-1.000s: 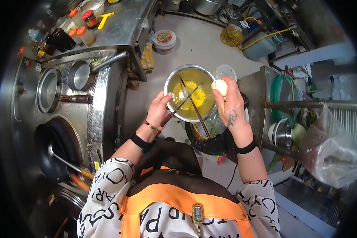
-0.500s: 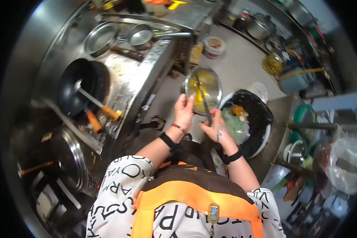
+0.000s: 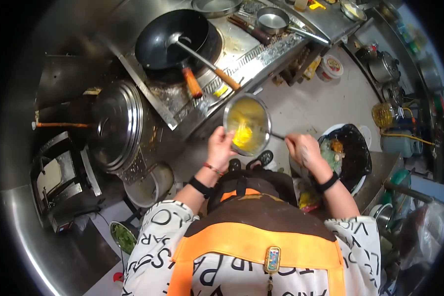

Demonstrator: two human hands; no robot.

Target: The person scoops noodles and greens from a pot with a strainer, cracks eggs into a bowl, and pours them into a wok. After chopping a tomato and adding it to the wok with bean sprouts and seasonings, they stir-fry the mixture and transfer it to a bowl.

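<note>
My left hand [image 3: 220, 148] is closed on the near left rim of a metal bowl [image 3: 269, 118], with the thumb over its edge. Yellow liquid that looks like beaten egg [image 3: 242, 134] lies in the bowl, which is tilted. On the bowl's right side, my right hand [image 3: 304, 149] grips dark chopsticks [image 3: 277, 135]. They reach to the bowl's rim, and their tips are blurred. The bowl is held in the air in front of the stove edge, above the floor.
A black wok [image 3: 158, 39] with a ladle [image 3: 202, 59] sits on the stove ahead. Small pans [image 3: 273, 20] stand behind it. To the left is a large lidded pot [image 3: 116, 123]. A bin with a black liner [image 3: 357, 153] stands to the right.
My view has turned towards the left, bringing the wok closer to the middle. My right hand has moved away from the bowl to the right, and the chopsticks have swung more level.
</note>
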